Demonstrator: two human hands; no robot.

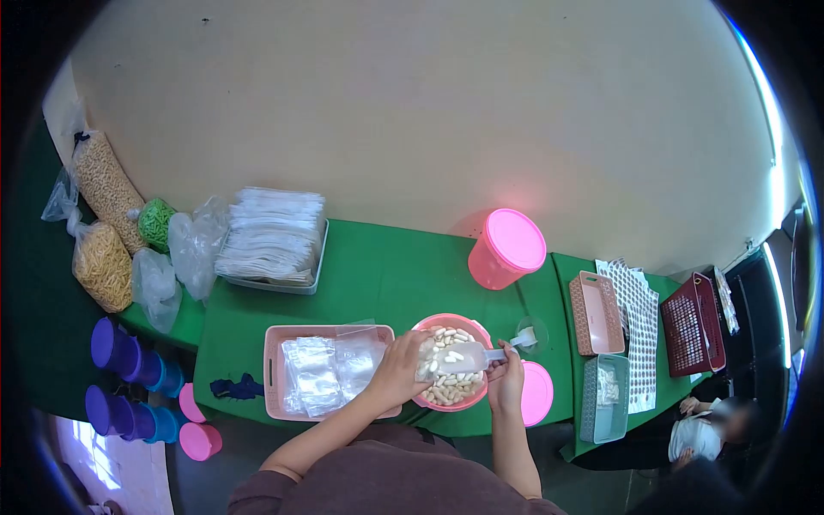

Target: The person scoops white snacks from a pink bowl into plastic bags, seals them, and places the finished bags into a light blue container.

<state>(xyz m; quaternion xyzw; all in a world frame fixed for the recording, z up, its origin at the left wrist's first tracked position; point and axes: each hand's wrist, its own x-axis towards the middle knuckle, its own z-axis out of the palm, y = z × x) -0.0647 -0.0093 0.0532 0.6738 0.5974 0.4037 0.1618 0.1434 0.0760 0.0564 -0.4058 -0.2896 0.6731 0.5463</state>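
My right hand (pixel 507 378) is closed around the handle of a clear scoop (pixel 468 354), which lies level over a pink tub (pixel 417 326). Several white capsules (pixel 453 357) sit in the scoop, and many more fill the tub below. At the scoop's mouth, my left hand (pixel 400 365) is closed on what looks like a small clear plastic bag (pixel 424 371); its fingers partly hide it. Left of the tub stands a pink tray (pixel 273 378) with stacked clear bags (pixel 311 369), partly behind my left forearm.
A lidded pink tub (pixel 498 257) stands behind. A pink lid (pixel 536 393) and a small clear dish (pixel 534 333) lie right. White packets (pixel 273 232) fill a back-left tray. Baskets (pixel 594 311) line the right table. Bagged pieces (pixel 105 266) lie far left. A person (pixel 695 433) sits right.
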